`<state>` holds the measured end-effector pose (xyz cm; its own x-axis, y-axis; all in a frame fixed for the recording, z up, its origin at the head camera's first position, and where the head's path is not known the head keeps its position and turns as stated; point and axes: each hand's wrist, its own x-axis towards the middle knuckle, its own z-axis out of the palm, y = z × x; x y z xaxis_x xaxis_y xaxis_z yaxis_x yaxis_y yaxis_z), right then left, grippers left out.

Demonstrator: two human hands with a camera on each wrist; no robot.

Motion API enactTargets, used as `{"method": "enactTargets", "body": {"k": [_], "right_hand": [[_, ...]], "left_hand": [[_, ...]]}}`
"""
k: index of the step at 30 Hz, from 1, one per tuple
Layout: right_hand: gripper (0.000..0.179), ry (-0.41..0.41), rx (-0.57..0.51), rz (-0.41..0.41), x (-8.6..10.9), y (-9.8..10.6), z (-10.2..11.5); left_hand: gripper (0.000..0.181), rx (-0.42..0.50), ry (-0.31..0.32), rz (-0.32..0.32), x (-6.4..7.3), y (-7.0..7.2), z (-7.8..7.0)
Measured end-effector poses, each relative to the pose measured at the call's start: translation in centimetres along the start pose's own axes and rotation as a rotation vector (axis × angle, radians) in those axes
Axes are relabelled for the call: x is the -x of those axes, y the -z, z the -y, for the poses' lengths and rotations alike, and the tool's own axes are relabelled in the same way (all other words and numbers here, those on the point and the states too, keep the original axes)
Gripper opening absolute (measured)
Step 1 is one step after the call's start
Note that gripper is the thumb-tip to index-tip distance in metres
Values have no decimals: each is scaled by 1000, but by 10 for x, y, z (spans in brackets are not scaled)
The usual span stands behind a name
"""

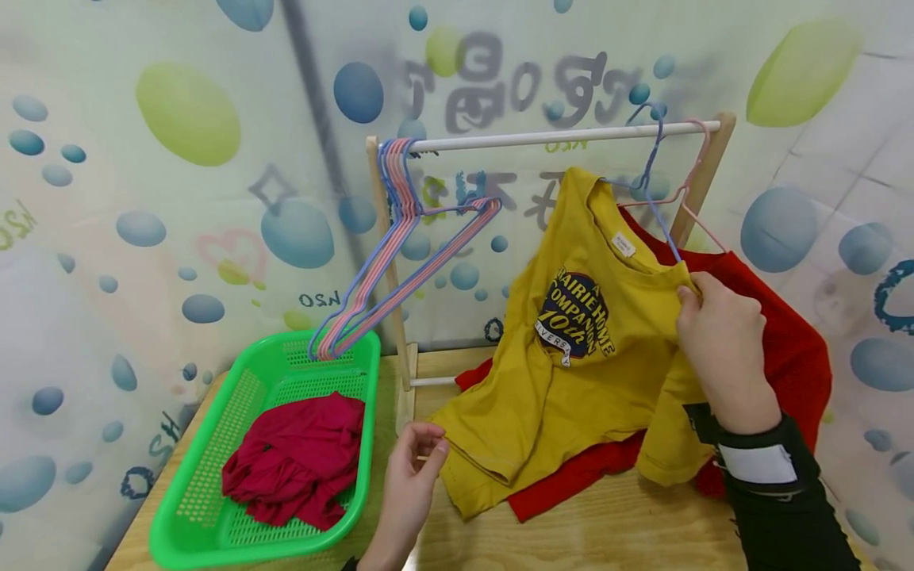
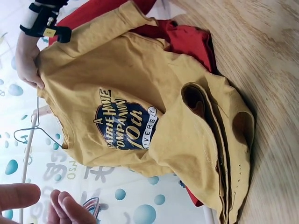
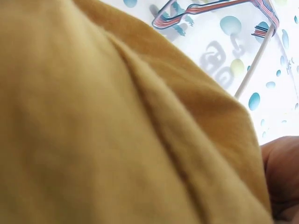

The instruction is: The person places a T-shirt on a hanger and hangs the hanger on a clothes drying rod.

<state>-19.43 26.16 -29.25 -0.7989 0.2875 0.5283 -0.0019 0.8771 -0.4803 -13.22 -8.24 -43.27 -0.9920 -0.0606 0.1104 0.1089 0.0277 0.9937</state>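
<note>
A yellow T-shirt (image 1: 607, 349) with a dark printed badge hangs tilted on a blue hanger (image 1: 651, 174), whose hook is at the right end of the rail. My right hand (image 1: 728, 349) pinches the shirt's shoulder by the hanger's end; yellow cloth fills most of the right wrist view. Low beside the shirt's left sleeve is my left hand (image 1: 414, 468), thumb and fingers loosely bent. In the left wrist view, those fingers (image 2: 70, 210) hold nothing and are apart from the cloth. Behind the yellow shirt, a red garment (image 1: 785, 341) hangs on a pink hanger (image 1: 689, 186).
A small rack with a white rail (image 1: 528, 139) stands on the wooden table (image 1: 571, 531). Several pink and blue hangers (image 1: 400, 206) bunch at its left end. Below them, a green basket (image 1: 164, 507) contains a crumpled dark red garment (image 1: 307, 452). A patterned curtain hangs behind.
</note>
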Motion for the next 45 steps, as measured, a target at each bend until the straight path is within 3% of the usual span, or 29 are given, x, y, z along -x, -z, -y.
{"method": "enactTargets", "body": {"k": [9,23,34,39,45], "right_hand": [[43,-14,19,87,0,3,2],[47,24,15,233,-8,14,-9],[57,-6,33,350,-11,21,-16],[61,-37,42,327,-7,22,-15],[64,-99,69,144,3,20,3]], "left_hand": [[20,3,35,-5,1,2,-3],[21,-2,51,-9,1,5,-2],[21,-9,50,-16,3,6,2],[20,-8,37,-24,5,8,3],[21,-6,31,-37,8,11,2]]}}
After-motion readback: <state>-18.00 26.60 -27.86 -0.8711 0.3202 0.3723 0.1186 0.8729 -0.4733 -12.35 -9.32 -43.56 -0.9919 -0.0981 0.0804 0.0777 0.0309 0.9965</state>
